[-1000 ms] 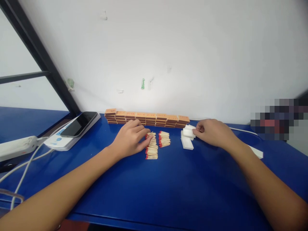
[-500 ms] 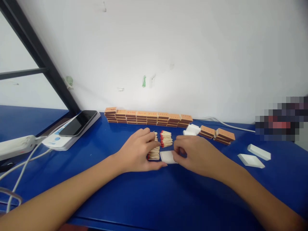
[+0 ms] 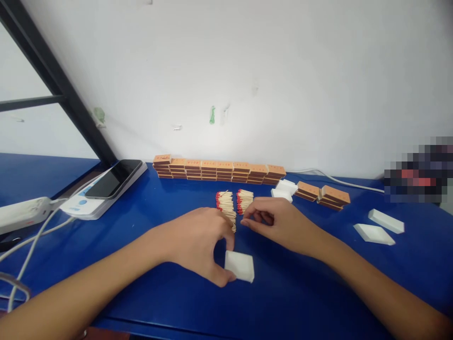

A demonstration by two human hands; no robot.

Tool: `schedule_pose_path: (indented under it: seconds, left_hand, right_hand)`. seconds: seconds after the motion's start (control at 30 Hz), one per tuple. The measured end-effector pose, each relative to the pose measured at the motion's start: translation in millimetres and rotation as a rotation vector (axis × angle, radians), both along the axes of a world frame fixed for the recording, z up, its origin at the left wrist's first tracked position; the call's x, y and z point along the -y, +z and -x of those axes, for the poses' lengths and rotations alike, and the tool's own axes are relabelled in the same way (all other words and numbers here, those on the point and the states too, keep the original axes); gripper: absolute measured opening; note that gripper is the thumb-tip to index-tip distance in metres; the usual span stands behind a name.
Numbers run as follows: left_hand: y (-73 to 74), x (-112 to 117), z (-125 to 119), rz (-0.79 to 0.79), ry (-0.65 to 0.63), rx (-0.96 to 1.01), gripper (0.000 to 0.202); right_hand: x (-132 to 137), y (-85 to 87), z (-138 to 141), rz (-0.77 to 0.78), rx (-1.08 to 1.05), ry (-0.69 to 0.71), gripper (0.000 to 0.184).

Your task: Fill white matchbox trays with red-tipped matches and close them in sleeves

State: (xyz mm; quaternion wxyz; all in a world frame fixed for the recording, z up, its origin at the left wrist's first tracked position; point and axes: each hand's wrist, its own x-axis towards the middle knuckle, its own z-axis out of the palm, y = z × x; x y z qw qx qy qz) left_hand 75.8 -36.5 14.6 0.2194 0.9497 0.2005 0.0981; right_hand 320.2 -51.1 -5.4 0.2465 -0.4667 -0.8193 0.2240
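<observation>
My left hand [image 3: 200,243] pinches a white inner matchbox tray [image 3: 240,266] by its left side, low over the blue table [image 3: 141,264]. My right hand [image 3: 276,222] hovers with curled fingers at the near end of two piles of red-tipped matches [image 3: 233,203]. Its fingertips reach the near end of the right pile; whether they hold any sticks is hidden. Behind the piles a long row of stacked orange matchbox sleeves [image 3: 219,171] runs along the wall.
More white trays [image 3: 285,190] and two small stacks of orange sleeves [image 3: 322,194] lie to the right, with two loose white trays [image 3: 378,227] farther right. A phone on a white device [image 3: 106,186], a power strip [image 3: 23,215] and cables occupy the left.
My right hand carried a white tray from the right-hand stack to the middle. My left hand took it and drew it toward me, while the right hand returned to the matches.
</observation>
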Motion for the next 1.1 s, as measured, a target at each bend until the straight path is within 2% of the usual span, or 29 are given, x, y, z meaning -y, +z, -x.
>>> schedule_pose_path:
  seconds: [0.13, 0.23, 0.3, 0.5, 0.7, 0.83, 1.1]
  left_hand:
    - [32.5, 0.5, 14.9, 0.027, 0.021, -0.042, 0.021]
    - [39.3, -2.5, 27.9, -0.01, 0.072, -0.037, 0.017]
    - [33.2, -4.7, 36.9, 0.005, 0.09, -0.042, 0.017]
    - [0.1, -8.5, 52.4, 0.02, 0.128, 0.014, 0.025]
    - [-20.2, -5.6, 53.0, -0.121, 0.109, 0.082, 0.029]
    - [-28.4, -3.7, 54.7, -0.159, 0.085, 0.1, 0.033]
    - [-30.4, -10.5, 57.8, -0.115, 0.117, 0.115, 0.033]
  right_hand:
    - [7.3, -8.1, 16.9, -0.046, 0.03, 0.062, 0.005]
    - [10.7, -12.5, 24.2, -0.087, 0.071, 0.088, 0.005]
    - [11.2, -14.2, 25.9, -0.1, 0.102, 0.097, 0.007]
    - [11.3, -14.3, 29.4, -0.109, 0.134, 0.074, 0.009]
    - [12.4, -14.5, 30.8, -0.102, 0.165, 0.068, 0.012]
    - [14.1, -15.2, 28.7, -0.129, 0.184, 0.058, 0.006]
    - [13.9, -17.2, 26.2, -0.121, 0.194, 0.099, 0.012]
